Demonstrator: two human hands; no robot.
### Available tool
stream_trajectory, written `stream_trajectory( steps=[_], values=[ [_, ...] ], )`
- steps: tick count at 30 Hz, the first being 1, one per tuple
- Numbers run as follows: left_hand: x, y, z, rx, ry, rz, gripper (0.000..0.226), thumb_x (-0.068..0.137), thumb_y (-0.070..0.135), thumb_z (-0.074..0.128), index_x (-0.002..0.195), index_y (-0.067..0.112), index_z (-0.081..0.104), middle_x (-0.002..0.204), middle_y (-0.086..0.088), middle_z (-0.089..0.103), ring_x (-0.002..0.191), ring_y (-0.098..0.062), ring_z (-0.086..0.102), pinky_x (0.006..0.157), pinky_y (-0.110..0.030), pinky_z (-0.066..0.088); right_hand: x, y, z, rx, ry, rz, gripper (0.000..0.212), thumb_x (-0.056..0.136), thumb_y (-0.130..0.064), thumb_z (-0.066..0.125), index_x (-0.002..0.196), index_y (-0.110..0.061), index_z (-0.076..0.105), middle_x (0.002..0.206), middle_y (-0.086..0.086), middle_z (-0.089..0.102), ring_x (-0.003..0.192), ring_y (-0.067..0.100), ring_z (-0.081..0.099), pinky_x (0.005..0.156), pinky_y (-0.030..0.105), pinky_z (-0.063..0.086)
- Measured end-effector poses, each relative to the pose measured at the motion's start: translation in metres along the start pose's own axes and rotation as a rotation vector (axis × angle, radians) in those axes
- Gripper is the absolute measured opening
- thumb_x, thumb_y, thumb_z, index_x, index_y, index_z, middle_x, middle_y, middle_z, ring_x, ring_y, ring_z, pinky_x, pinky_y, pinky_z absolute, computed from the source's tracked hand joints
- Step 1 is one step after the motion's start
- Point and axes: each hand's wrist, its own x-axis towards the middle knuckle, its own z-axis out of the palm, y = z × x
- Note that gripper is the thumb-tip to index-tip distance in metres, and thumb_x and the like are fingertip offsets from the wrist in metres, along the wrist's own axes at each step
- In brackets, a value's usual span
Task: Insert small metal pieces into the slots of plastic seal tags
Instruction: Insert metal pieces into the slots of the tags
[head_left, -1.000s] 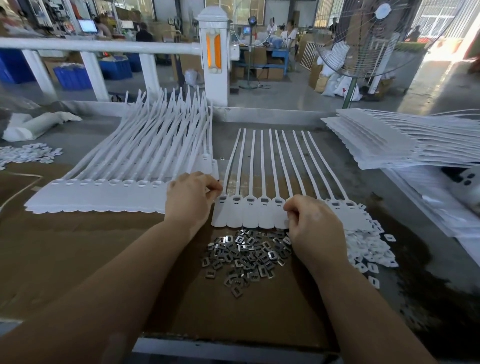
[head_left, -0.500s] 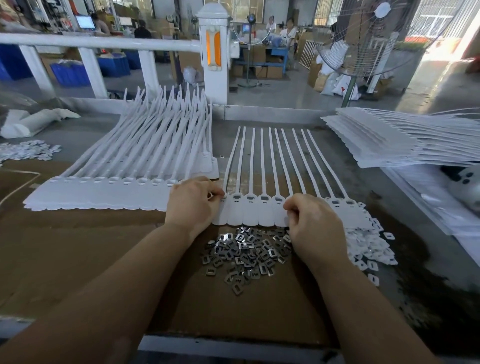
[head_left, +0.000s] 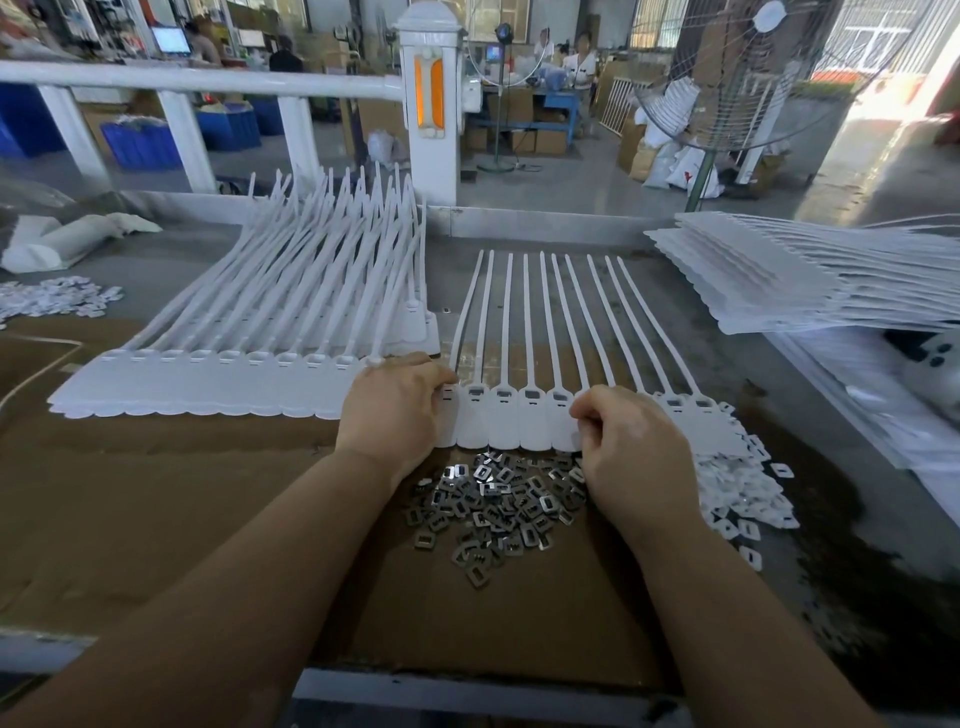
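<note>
Both hands (head_left: 397, 410) (head_left: 631, 447) on seal tags (head_left: 519, 421) (fingers curled)

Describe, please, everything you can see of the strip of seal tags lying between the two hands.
The strip of seal tags is white plastic: a row of joined flat heads with rounded lower edges, each with a small dark rectangular slot near its top and a long thin tail fanning away across the table. It lies flat on brown cardboard, just beyond the pile of metal pieces. The left hand rests on its left end; the right hand, fingers curled, covers heads further right.
</note>
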Motion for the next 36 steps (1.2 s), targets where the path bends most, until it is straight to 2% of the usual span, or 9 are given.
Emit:
stream_trajectory(
  steps=[6,12,15,18,22,27,29,32,36],
  values=[
    [0.0,-0.003,0.004,0.05,-0.026,-0.029,0.026,0.091,0.008,0.051,0.101,0.018,0.073,0.1,0.007,0.064,0.093,-0.018,0.057,0.071,-0.024,0.039,-0.001,-0.001,-0.001,0.012,0.016,0.003,0.01,0.084,-0.001,0.058,0.088,-0.006,0.066,0.084,0.004,0.067,0.081,0.018,0.057,0.069,0.022,0.036],
    [0.0,-0.001,0.002,0.026,-0.018,-0.063,0.023,0.091,0.012,0.052,0.098,0.02,0.073,0.102,0.009,0.063,0.093,-0.017,0.057,0.069,-0.025,0.041,0.003,-0.002,-0.01,0.085,-0.004,0.088,0.015,0.091,-0.01,0.055,0.098,-0.012,0.068,0.088,0.001,0.069,0.08,0.016,0.06,0.075,0.03,0.049],
    [-0.001,-0.002,0.002,0.022,-0.003,-0.061,0.023,0.09,0.01,0.051,0.095,0.018,0.073,0.102,0.008,0.065,0.093,-0.018,0.058,0.069,-0.026,0.042,0.008,-0.003,-0.023,0.163,-0.006,0.13,0.016,0.091,-0.008,0.056,0.098,-0.013,0.07,0.091,-0.001,0.07,0.084,0.014,0.062,0.079,0.028,0.051],
    [-0.001,0.0,0.003,0.032,0.0,-0.048,0.023,0.09,0.011,0.051,0.095,0.017,0.072,0.103,0.007,0.065,0.092,-0.019,0.058,0.069,-0.027,0.043,0.012,-0.004,-0.036,0.209,-0.119,0.157,0.017,0.09,-0.008,0.057,0.096,-0.016,0.07,0.092,-0.004,0.068,0.086,0.01,0.063,0.081,0.024,0.051],
    [0.001,0.0,0.004,0.032,-0.006,-0.046,0.021,0.089,0.01,0.052,0.095,0.016,0.072,0.102,0.004,0.064,0.092,-0.02,0.058,0.067,-0.027,0.041,0.012,-0.004,-0.05,0.165,-0.337,0.121,0.016,0.086,-0.008,0.064,0.09,-0.022,0.071,0.082,-0.01,0.065,0.08,0.004,0.062,0.079,0.021,0.051],
    [0.0,0.0,0.003,0.023,-0.004,-0.042,0.022,0.089,0.008,0.052,0.095,0.014,0.072,0.102,0.002,0.064,0.091,-0.022,0.058,0.065,-0.026,0.038,0.011,-0.003,-0.055,0.092,-0.568,0.041,0.019,0.081,-0.014,0.071,0.094,-0.028,0.072,0.075,-0.02,0.057,0.07,-0.001,0.057,0.064,0.007,0.041],
    [0.001,0.0,0.003,0.021,-0.006,-0.04,0.022,0.089,0.008,0.052,0.096,0.014,0.072,0.102,0.002,0.064,0.092,-0.021,0.058,0.066,-0.026,0.038,0.01,-0.002,-0.054,0.076,-0.61,0.04,0.022,0.079,-0.017,0.072,0.098,-0.03,0.071,0.075,-0.021,0.055,0.068,-0.002,0.055,0.06,0.005,0.036],
    [0.0,0.0,0.004,0.012,-0.002,-0.042,0.022,0.089,0.008,0.052,0.096,0.014,0.072,0.102,0.002,0.064,0.092,-0.021,0.058,0.065,-0.025,0.037,0.008,-0.001,-0.049,0.06,-0.618,0.031,0.026,0.08,-0.017,0.072,0.103,-0.028,0.071,0.076,-0.02,0.054,0.069,-0.001,0.052,0.065,0.006,0.038],
    [0.0,0.0,0.004,-0.01,-0.003,-0.038,0.019,0.087,0.009,0.054,0.093,0.014,0.072,0.1,0.002,0.064,0.091,-0.021,0.058,0.068,-0.027,0.04,0.007,-0.001,-0.046,0.018,-0.586,-0.014,0.02,0.08,-0.021,0.071,0.099,-0.028,0.071,0.075,-0.021,0.05,0.068,-0.003,0.048,0.064,0.006,0.035]
  ],
)
